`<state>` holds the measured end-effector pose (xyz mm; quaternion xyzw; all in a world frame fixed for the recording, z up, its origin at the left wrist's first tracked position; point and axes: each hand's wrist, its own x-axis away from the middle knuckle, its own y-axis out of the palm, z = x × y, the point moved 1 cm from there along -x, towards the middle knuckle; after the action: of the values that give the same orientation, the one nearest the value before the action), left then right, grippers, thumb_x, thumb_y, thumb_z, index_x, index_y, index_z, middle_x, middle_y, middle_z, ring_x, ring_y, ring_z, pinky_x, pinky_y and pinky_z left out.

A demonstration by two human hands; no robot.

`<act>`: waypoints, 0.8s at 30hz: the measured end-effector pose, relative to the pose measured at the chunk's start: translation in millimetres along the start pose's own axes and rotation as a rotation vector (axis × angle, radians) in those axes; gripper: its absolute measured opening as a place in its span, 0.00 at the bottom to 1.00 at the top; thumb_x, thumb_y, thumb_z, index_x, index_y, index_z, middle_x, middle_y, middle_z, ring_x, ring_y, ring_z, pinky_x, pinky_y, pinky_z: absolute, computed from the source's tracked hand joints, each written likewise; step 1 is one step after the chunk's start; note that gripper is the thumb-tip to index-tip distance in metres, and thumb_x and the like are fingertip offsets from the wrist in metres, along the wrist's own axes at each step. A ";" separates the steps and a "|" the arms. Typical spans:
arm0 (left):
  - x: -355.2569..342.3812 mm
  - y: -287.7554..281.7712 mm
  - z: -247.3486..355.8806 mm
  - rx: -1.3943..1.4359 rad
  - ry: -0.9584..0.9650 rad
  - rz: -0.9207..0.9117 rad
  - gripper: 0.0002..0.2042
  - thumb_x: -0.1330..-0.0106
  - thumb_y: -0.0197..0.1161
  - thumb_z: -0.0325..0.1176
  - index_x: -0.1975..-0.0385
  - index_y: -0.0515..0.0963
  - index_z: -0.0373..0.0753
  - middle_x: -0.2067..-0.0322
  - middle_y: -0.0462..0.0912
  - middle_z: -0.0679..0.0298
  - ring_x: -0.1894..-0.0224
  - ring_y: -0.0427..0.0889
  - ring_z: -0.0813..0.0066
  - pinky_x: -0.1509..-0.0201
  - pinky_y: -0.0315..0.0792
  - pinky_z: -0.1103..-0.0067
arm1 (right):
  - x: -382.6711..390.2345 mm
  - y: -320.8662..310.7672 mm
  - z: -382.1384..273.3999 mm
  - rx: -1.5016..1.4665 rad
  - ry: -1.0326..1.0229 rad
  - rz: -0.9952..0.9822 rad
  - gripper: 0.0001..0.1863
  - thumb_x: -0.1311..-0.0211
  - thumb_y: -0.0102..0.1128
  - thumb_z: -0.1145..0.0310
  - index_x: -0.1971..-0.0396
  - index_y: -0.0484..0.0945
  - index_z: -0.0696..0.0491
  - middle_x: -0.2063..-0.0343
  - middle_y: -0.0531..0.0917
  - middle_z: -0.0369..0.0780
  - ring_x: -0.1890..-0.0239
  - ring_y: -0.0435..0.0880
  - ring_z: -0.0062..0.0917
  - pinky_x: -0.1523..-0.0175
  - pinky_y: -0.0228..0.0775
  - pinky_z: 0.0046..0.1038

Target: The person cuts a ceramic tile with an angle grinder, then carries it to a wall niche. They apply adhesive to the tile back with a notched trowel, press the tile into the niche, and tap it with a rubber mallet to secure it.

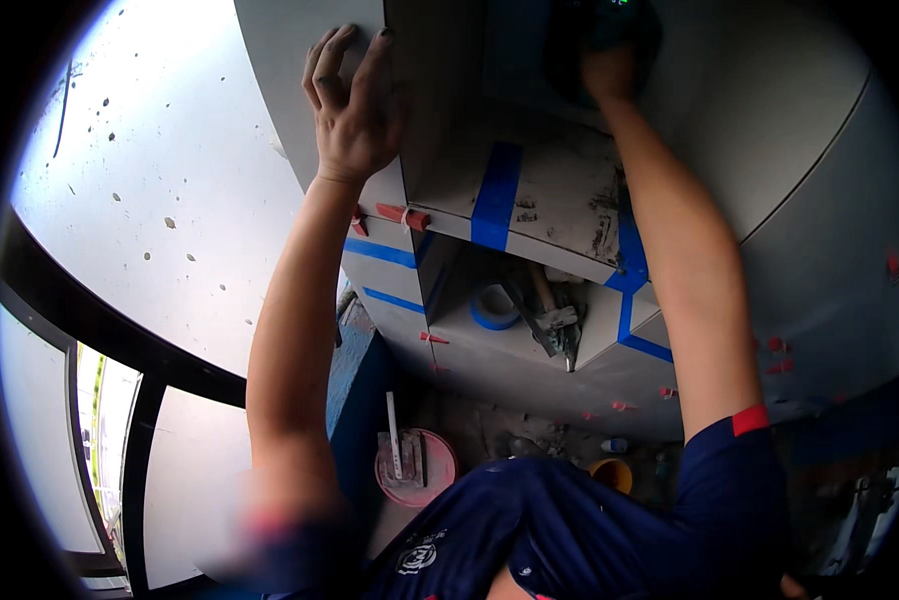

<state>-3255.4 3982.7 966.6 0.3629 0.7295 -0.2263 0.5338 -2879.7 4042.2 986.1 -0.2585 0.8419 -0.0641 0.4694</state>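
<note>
My left hand (355,120) is raised at the upper left, its fingers spread and bent against the edge of a grey tile (280,60). Dark smudges mark its fingertips. At the top right, my right hand (610,75) grips a dark hand-held tool (645,45) with small green lights. Deep shade hides most of that tool, its exact kind and my right fingertips. Just below stretches a ledge tile (560,190) with dark smears and strips of blue tape (497,195). Red tile-levelling wedges (404,216) sit at the joint under my left wrist.
Inside the lower niche lie a roll of blue tape (495,307) and a hammer (555,318) among other tools. On the floor stand a pink bucket (440,460) with a trowel on it and a yellow container (612,474). Dark window framing (130,470) runs along the left.
</note>
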 end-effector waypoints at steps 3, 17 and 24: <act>3.9 -5.9 -0.4 -0.001 -0.011 -0.005 0.27 0.37 0.65 0.37 0.36 0.74 0.48 0.35 0.65 0.51 0.31 0.62 0.45 0.28 0.59 0.56 | 5.5 1.2 -10.3 0.057 0.118 -0.019 0.34 0.38 0.68 0.50 0.46 0.73 0.65 0.53 0.84 0.57 0.51 0.85 0.47 0.50 0.80 0.46; -2.7 0.6 8.6 0.004 0.000 0.005 0.27 0.35 0.67 0.40 0.35 0.72 0.48 0.34 0.63 0.52 0.29 0.61 0.49 0.28 0.58 0.61 | -14.7 -49.9 -58.6 -0.069 0.109 -0.175 0.15 0.34 0.58 0.60 0.66 0.80 0.60 0.70 0.83 0.47 0.69 0.83 0.37 0.62 0.74 0.40; 11.4 -19.0 -5.8 -0.053 0.024 -0.102 0.27 0.34 0.66 0.40 0.35 0.72 0.48 0.33 0.62 0.52 0.29 0.60 0.48 0.28 0.58 0.60 | 166.9 -186.1 -168.6 -0.788 0.400 -0.662 0.19 0.38 0.69 0.60 0.55 0.78 0.58 0.71 0.81 0.37 0.78 0.79 0.18 0.74 0.73 0.22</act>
<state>-3275.6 3978.1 956.7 0.3136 0.7591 -0.2296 0.5222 -3019.8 3777.1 1017.9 -0.6483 0.7487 0.0638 0.1230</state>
